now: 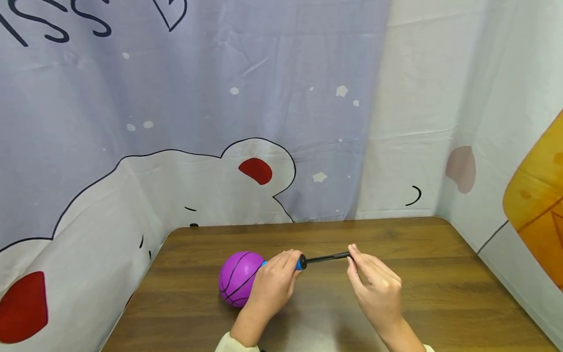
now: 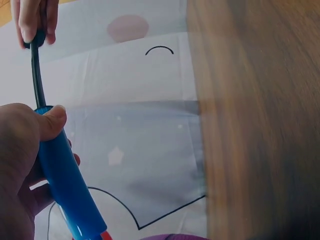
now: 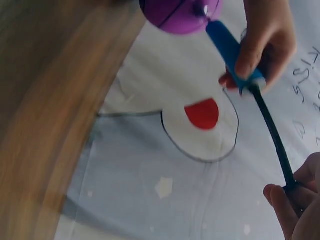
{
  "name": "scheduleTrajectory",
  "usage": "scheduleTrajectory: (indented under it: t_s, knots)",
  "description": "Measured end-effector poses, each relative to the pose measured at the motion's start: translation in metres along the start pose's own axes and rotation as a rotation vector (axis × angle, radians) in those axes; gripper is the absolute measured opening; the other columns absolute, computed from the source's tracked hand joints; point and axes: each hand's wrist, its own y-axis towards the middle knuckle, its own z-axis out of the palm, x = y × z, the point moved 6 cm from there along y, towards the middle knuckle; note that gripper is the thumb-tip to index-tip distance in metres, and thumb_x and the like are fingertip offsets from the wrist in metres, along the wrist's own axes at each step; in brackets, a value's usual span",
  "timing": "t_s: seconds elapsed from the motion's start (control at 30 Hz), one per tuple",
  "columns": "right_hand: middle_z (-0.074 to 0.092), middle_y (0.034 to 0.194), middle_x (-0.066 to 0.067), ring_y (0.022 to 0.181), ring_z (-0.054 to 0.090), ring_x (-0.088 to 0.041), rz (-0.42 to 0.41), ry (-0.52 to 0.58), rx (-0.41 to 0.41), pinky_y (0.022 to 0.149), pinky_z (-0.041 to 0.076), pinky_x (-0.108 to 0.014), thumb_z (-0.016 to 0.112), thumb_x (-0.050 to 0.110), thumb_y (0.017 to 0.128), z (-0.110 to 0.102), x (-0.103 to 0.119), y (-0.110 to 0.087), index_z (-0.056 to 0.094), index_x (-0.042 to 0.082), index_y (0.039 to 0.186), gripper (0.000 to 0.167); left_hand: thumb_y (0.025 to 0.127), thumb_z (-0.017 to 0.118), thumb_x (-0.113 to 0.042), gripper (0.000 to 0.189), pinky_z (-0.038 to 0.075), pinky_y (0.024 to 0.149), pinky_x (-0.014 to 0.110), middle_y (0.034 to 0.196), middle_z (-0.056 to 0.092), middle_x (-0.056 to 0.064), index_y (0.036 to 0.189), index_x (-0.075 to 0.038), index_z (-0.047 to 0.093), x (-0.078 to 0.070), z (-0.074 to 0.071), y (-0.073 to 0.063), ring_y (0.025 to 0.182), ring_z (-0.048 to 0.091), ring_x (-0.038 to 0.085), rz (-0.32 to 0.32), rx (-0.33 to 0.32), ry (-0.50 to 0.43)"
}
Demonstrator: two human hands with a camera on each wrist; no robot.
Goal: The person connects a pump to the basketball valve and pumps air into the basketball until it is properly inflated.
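A purple ball with black basketball lines (image 1: pixel 239 278) sits on the wooden table, left of my hands. My left hand (image 1: pixel 273 281) grips the blue barrel of a small hand pump (image 2: pixel 70 182), thumb laid along its black-capped end. In the right wrist view, the pump's far end meets the ball (image 3: pixel 177 15) at a small metallic needle. My right hand (image 1: pixel 378 288) pinches the black handle at the end of the pump's rod, which is drawn well out of the barrel (image 3: pixel 231 47). The handle is mostly hidden by the fingers.
The brown wooden table (image 1: pixel 440 274) runs under both hands. Behind it hangs a cloth backdrop (image 1: pixel 308 122) with cartoon bear shapes, which meets the table's back edge and continues along both sides.
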Motion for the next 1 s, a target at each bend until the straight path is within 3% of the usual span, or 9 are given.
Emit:
scheduleTrajectory:
  t_s: [0.37, 0.53, 0.7, 0.83, 1.0]
  knots:
    - [0.077, 0.089, -0.016, 0.070, 0.074, -0.026, -0.001, 0.063, 0.115, 0.061, 0.061, -0.027, 0.058, 0.012, 0.099, 0.047, 0.023, -0.031, 0.076, -0.008, 0.101, 0.026, 0.072, 0.089, -0.010, 0.046, 0.057, 0.097, 0.032, 0.107, 0.074, 0.008, 0.112, -0.004, 0.067, -0.009, 0.006, 0.001, 0.103, 0.072, 0.022, 0.032, -0.006, 0.025]
    - [0.077, 0.090, -0.016, 0.070, 0.074, -0.025, 0.010, 0.110, 0.133, 0.060, 0.061, -0.025, 0.061, 0.015, 0.100, 0.050, 0.021, -0.032, 0.076, -0.007, 0.102, 0.027, 0.075, 0.087, -0.011, 0.043, 0.058, 0.096, 0.033, 0.108, 0.074, 0.008, 0.113, -0.004, 0.067, -0.007, 0.005, -0.002, 0.104, 0.072, 0.023, 0.035, 0.016, -0.001]
    - [0.077, 0.099, -0.014, 0.072, 0.074, -0.020, 0.058, 0.179, 0.225, 0.066, 0.060, -0.018, 0.062, 0.021, 0.101, 0.046, 0.013, -0.030, 0.075, -0.003, 0.108, 0.029, 0.082, 0.083, -0.016, 0.041, 0.057, 0.097, 0.034, 0.111, 0.072, 0.007, 0.118, -0.006, 0.065, -0.007, 0.003, -0.003, 0.106, 0.071, 0.023, 0.047, 0.073, -0.037]
    - [0.076, 0.107, -0.015, 0.076, 0.075, -0.019, 0.125, 0.224, 0.306, 0.070, 0.059, -0.016, 0.070, 0.010, 0.094, 0.045, 0.007, -0.029, 0.074, -0.001, 0.113, 0.023, 0.084, 0.081, -0.018, 0.041, 0.056, 0.099, 0.033, 0.112, 0.071, 0.005, 0.120, -0.007, 0.064, -0.008, 0.003, -0.001, 0.107, 0.070, 0.022, 0.041, 0.094, -0.041]
    - [0.074, 0.110, -0.015, 0.080, 0.075, -0.020, 0.171, 0.240, 0.393, 0.073, 0.060, -0.018, 0.078, -0.011, 0.077, 0.047, 0.006, -0.030, 0.071, -0.003, 0.117, 0.041, 0.085, 0.081, -0.019, 0.042, 0.055, 0.101, 0.034, 0.116, 0.071, 0.007, 0.122, -0.007, 0.064, -0.006, 0.004, -0.003, 0.111, 0.069, 0.022, 0.023, 0.119, -0.037]
